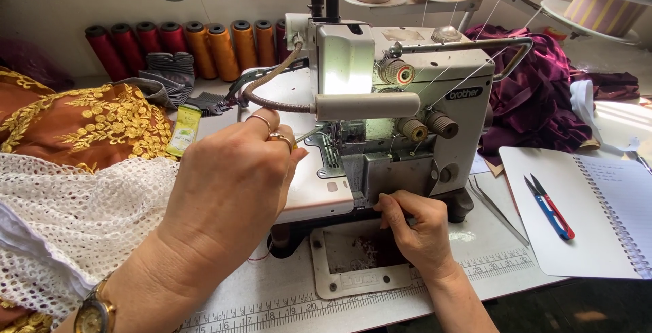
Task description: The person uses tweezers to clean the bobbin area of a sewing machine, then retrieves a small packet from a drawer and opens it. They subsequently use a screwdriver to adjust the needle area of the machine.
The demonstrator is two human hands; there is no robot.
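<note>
A grey-white industrial sewing machine point(414, 95) stands in the middle of the white table point(285, 292). My left hand point(227, 183), wearing rings and a wristwatch, hovers in front of the needle area point(333, 139), fingers curled toward it; whether it pinches thread is hidden. My right hand point(414, 228) grips the lower front cover of the machine point(394, 177), fingers curled on its bottom edge above an open recess point(360, 251) in the table.
White net fabric point(75, 217) and orange gold-embroidered cloth point(88, 122) lie at left. Red and orange thread cones point(183, 44) line the back. Maroon fabric point(536, 95) is heaped at right. A spiral notebook point(591, 217) carries blue-red thread snips point(549, 205); tweezers point(496, 211) lie beside it.
</note>
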